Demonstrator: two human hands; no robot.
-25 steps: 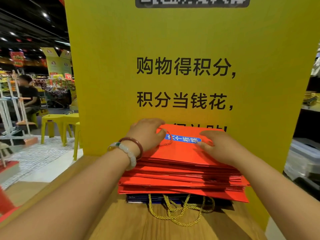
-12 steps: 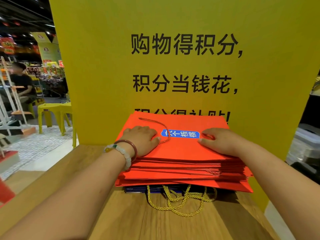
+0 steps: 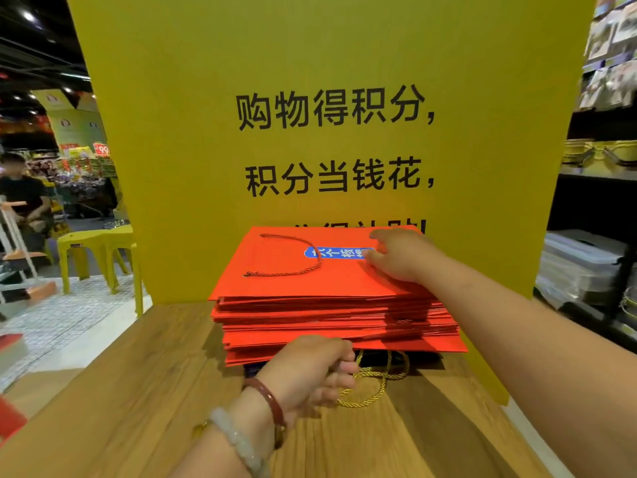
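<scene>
A stack of flat red paper bags (image 3: 310,312) lies on a wooden counter (image 3: 138,391), against a tall yellow sign. The top bag (image 3: 275,281) has a blue label (image 3: 339,252) and a red cord handle (image 3: 293,260). My right hand (image 3: 403,257) rests on the top bag's far right part, fingers spread over the label's end. My left hand (image 3: 310,367) is at the stack's near edge, fingers curled round the yellow cord handles (image 3: 375,388) that stick out from dark bags under the red ones.
The yellow sign (image 3: 327,98) with black characters stands right behind the stack. Yellow stools (image 3: 100,253) and a seated person (image 3: 24,205) are to the left on the shop floor. Dark shelves with clear boxes (image 3: 582,267) stand to the right.
My left hand left the top of the stack and came down to its near edge, taking hold of the yellow cords. My right hand stayed on the top bag.
</scene>
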